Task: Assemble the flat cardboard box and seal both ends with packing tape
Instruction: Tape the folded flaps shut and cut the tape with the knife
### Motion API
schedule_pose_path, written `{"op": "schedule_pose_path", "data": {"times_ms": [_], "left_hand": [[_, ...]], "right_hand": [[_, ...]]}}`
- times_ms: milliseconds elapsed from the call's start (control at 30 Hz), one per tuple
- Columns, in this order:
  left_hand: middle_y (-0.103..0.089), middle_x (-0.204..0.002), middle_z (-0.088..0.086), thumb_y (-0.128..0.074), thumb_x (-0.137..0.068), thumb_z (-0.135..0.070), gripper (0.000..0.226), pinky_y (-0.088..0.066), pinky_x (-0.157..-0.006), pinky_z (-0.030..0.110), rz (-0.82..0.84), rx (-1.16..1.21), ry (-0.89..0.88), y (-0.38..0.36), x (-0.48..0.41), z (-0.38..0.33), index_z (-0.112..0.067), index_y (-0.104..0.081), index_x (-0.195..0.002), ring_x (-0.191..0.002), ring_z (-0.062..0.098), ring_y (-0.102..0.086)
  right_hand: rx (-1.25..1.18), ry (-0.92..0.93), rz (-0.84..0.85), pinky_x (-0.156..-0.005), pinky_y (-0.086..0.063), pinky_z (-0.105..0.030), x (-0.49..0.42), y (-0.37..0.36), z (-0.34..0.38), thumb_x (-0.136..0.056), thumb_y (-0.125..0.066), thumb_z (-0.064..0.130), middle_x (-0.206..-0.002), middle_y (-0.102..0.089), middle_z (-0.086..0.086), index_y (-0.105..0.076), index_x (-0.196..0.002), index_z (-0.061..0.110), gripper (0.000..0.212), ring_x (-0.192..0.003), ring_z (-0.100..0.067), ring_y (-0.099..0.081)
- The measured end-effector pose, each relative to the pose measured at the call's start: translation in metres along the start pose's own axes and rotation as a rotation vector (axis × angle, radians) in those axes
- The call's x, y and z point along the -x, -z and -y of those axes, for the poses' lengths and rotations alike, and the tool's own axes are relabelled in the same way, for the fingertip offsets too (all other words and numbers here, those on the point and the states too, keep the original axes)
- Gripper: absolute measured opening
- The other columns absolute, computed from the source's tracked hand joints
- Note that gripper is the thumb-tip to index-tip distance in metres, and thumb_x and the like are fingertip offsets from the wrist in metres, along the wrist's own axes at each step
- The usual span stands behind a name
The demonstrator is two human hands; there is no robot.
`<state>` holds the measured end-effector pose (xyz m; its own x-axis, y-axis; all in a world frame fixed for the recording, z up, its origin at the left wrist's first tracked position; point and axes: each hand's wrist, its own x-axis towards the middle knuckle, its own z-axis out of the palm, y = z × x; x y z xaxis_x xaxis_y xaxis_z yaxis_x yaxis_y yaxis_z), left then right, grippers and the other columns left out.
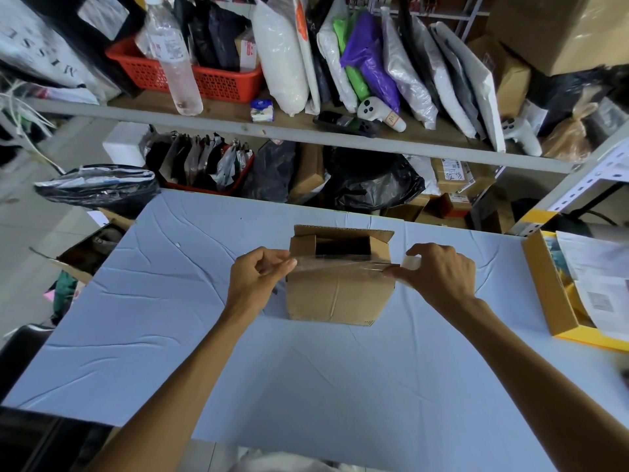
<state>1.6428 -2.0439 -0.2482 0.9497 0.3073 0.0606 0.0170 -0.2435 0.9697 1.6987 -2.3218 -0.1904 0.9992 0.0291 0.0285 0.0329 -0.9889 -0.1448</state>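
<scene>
We have the cardboard box (pixel 340 294) standing near the middle of the blue-covered table (pixel 306 369), its top flaps partly open over a dark gap. Our left hand (pixel 253 277), at the box's 9 o'clock, pinches the free end of the clear packing tape (pixel 340 264) between thumb and curled fingers. Our right hand (pixel 439 274), at 3 o'clock, curls round the tape roll (pixel 412 262) (mostly hidden by fingers). The strip stretches between them across the box's near upper edge. A yellow-edged carton (pixel 551 291) sits at the table's 3 o'clock.

Bare left hand (pixel 258 277), bare right hand (pixel 439 270), long slender forearms, uncovered as far as visible
</scene>
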Motion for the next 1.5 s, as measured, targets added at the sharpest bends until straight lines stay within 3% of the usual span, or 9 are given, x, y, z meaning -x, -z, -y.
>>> {"op": "schedule_pose_path", "data": {"times_ms": [200, 333, 500, 667, 800, 933, 1133, 1367, 1500], "left_hand": [[-0.072, -0.082, 0.002, -0.076, -0.079, -0.019, 0.02, -0.054, -0.068, 0.014, -0.079, -0.01, -0.038, -0.007, -0.005, 0.007, -0.003, -0.063, -0.079, -0.078, 0.009, -0.068], [-0.071, -0.084, 0.002, -0.075, -0.079, -0.022, 0.019, -0.059, -0.073, 0.028, -0.111, -0.043, -0.077, -0.009, -0.007, 0.008, -0.008, -0.064, -0.084, -0.081, 0.015, -0.068], [-0.072, -0.086, 0.007, -0.076, -0.077, -0.013, 0.061, -0.057, -0.081, 0.026, 0.008, 0.078, -0.047, -0.005, -0.008, 0.004, -0.02, -0.051, -0.133, -0.082, 0.016, -0.069], [-0.071, -0.083, 0.005, -0.079, -0.076, -0.016, 0.039, -0.058, -0.073, 0.025, 0.011, 0.045, -0.063, -0.003, -0.01, 0.003, -0.014, -0.064, -0.112, -0.078, 0.019, -0.069], [-0.072, -0.083, 0.0, -0.076, -0.078, -0.017, 0.015, -0.057, -0.072, 0.023, 0.035, 0.003, -0.02, 0.0, -0.011, 0.01, -0.012, -0.071, -0.09, -0.08, 0.014, -0.067], [-0.068, -0.091, -0.004, -0.074, -0.08, -0.019, 0.007, -0.051, -0.072, 0.013, 0.037, -0.052, -0.051, 0.0, -0.014, 0.011, -0.015, -0.068, -0.08, -0.088, 0.01, -0.064], [-0.063, -0.124, -0.007, -0.067, -0.084, -0.024, 0.017, -0.044, -0.097, 0.026, 0.21, -0.042, -0.033, 0.002, -0.024, 0.015, -0.008, -0.061, -0.082, -0.117, 0.011, -0.057], [-0.059, -0.084, -0.011, -0.049, -0.097, -0.03, 0.017, -0.042, -0.081, 0.031, 0.418, -0.224, 0.091, 0.003, -0.03, 0.006, -0.026, -0.047, -0.081, -0.085, 0.007, -0.055], [-0.055, -0.083, -0.013, -0.047, -0.098, -0.029, 0.016, -0.039, -0.079, 0.027, 0.393, -0.265, 0.09, 0.001, -0.029, 0.0, -0.024, -0.046, -0.082, -0.085, 0.007, -0.051]], "right_hand": [[0.003, 0.002, 0.012, -0.062, -0.038, -0.028, 0.0, 0.002, 0.002, -0.073, -0.065, 0.065, -0.097, -0.07, -0.006, -0.067, -0.108, 0.02, 0.057, -0.084, -0.025, -0.061], [0.006, 0.005, 0.011, -0.067, -0.041, -0.029, -0.001, 0.001, 0.002, -0.073, -0.063, 0.068, -0.107, -0.07, -0.006, -0.061, -0.121, 0.022, 0.067, -0.094, -0.027, -0.063], [0.048, 0.04, 0.068, -0.07, -0.04, -0.029, -0.006, 0.005, 0.0, -0.07, -0.064, 0.07, -0.113, -0.067, -0.009, -0.037, -0.142, 0.026, 0.089, -0.1, -0.03, -0.062], [0.062, 0.16, 0.171, -0.067, -0.039, -0.031, -0.018, 0.008, -0.005, -0.067, -0.063, 0.073, -0.112, -0.066, -0.009, -0.018, -0.149, 0.038, 0.1, -0.101, -0.029, -0.058], [-0.025, 0.201, 0.216, -0.071, -0.039, -0.032, -0.025, 0.009, -0.009, -0.065, -0.068, 0.069, -0.121, -0.065, -0.004, -0.038, -0.14, 0.042, 0.085, -0.11, -0.027, -0.055], [-0.067, 0.206, 0.249, -0.064, -0.035, -0.03, -0.028, 0.007, -0.009, -0.064, -0.072, 0.066, -0.093, -0.06, -0.001, -0.043, -0.131, 0.039, 0.079, -0.09, -0.021, -0.053], [-0.117, 0.209, 0.276, -0.07, -0.039, -0.031, -0.031, 0.006, -0.013, -0.062, -0.075, 0.064, -0.117, -0.064, -0.005, -0.038, -0.14, 0.041, 0.089, -0.108, -0.025, -0.054], [-0.157, 0.201, 0.28, -0.072, -0.048, -0.034, -0.031, 0.005, -0.014, -0.061, -0.075, 0.065, -0.108, -0.064, -0.003, -0.044, -0.135, 0.041, 0.084, -0.101, -0.023, -0.055], [-0.158, 0.199, 0.258, -0.06, -0.04, -0.027, -0.032, 0.005, -0.013, -0.06, -0.077, 0.063, -0.092, -0.059, 0.002, -0.05, -0.131, 0.042, 0.079, -0.089, -0.019, -0.054]]}}
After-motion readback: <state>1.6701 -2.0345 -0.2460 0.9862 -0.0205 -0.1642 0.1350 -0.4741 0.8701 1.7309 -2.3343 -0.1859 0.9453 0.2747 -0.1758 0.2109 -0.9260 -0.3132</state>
